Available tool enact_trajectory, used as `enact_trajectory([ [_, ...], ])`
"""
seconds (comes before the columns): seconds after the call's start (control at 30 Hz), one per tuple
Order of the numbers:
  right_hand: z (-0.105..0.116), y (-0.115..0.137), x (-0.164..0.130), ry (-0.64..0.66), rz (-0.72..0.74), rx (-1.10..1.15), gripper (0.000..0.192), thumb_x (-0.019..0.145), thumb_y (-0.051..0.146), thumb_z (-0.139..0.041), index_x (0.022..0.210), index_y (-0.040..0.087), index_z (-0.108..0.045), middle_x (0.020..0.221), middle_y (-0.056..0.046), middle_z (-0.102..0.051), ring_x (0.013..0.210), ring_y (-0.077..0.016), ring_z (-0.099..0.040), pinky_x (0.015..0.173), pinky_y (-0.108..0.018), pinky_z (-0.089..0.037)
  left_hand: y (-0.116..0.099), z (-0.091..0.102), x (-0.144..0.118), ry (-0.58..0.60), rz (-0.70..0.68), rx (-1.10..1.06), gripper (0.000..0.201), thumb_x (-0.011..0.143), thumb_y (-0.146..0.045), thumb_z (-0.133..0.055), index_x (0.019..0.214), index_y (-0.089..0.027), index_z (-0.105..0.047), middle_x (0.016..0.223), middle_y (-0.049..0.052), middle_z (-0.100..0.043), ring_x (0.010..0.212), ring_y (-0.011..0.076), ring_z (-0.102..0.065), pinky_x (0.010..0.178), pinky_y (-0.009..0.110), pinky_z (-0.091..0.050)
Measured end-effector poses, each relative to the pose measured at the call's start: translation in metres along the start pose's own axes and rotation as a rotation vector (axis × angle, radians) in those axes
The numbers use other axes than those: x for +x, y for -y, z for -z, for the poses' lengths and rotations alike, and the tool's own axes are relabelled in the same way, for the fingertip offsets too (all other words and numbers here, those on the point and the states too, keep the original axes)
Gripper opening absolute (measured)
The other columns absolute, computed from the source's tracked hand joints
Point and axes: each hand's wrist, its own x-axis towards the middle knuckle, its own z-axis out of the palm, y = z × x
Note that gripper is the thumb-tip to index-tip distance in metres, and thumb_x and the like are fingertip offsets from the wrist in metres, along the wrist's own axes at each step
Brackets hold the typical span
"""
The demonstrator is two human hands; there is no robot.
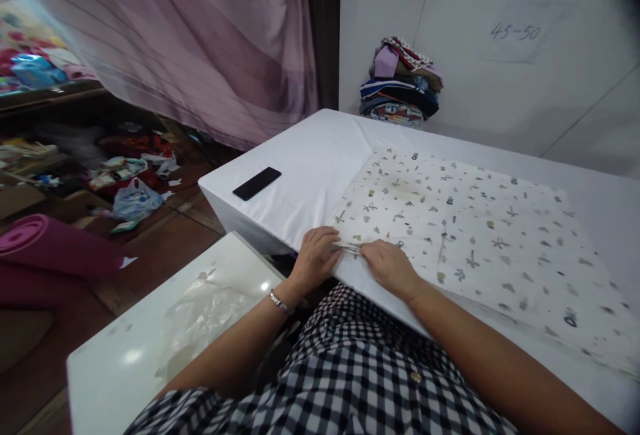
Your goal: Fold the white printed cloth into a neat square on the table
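Observation:
A cream cloth [470,228] printed with small grey and brown figures lies flat on the white-covered table [310,148]. Both my hands rest on its near left corner at the table's front edge. My left hand [316,255] pinches the cloth's edge with curled fingers. My right hand [390,267] lies just to its right, fingertips pressing the same edge. A small fold of cloth shows between the two hands. A thin bracelet sits on my left wrist.
A black phone [257,183] lies on the table's left corner. A stack of folded clothes [401,82] stands at the back by the wall. A low white table [150,328] with a clear plastic bag [200,315] is at my left. Clutter covers the floor.

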Motion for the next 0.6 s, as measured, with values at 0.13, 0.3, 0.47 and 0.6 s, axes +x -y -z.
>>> enact_trajectory([
  [0.13,-0.001,-0.001,-0.001,-0.018,-0.011,0.039,0.021,0.089,0.01,-0.041,0.096,0.015,-0.06,0.092,-0.008,-0.065,0.082,-0.0186,-0.055,0.073,-0.032,-0.046,0.004,0.004,-0.004,0.034,0.009,0.031,0.021,0.08,-0.018,-0.057,0.101,-0.02,-0.055,0.111,0.006,-0.059,0.113,0.0214,-0.049,0.096,0.041,-0.038],
  [0.3,-0.001,-0.003,0.0,-0.029,-0.057,0.087,0.02,0.088,0.011,-0.042,0.095,0.016,-0.06,0.087,-0.008,-0.065,0.078,-0.0184,-0.056,0.072,-0.031,-0.047,0.0,0.001,0.002,0.047,-0.002,0.06,0.015,0.081,-0.018,-0.055,0.097,-0.02,-0.056,0.113,0.006,-0.058,0.114,0.0211,-0.048,0.096,0.04,-0.038],
  [0.47,0.0,-0.004,-0.001,-0.068,-0.041,0.126,0.019,0.088,0.01,-0.043,0.099,0.014,-0.059,0.091,-0.008,-0.066,0.082,-0.0186,-0.057,0.075,-0.031,-0.047,0.004,0.002,0.009,0.111,-0.02,0.098,0.02,0.081,-0.016,-0.053,0.1,-0.019,-0.058,0.111,0.007,-0.059,0.112,0.0217,-0.048,0.094,0.04,-0.039],
  [0.6,-0.001,-0.004,-0.001,-0.061,-0.015,0.099,0.018,0.088,0.01,-0.043,0.096,0.013,-0.059,0.089,-0.009,-0.065,0.081,-0.0185,-0.056,0.073,-0.031,-0.047,0.008,0.006,0.014,0.162,-0.075,0.169,0.027,0.079,-0.01,-0.049,0.103,-0.019,-0.059,0.111,0.007,-0.059,0.113,0.0231,-0.047,0.095,0.041,-0.037],
])
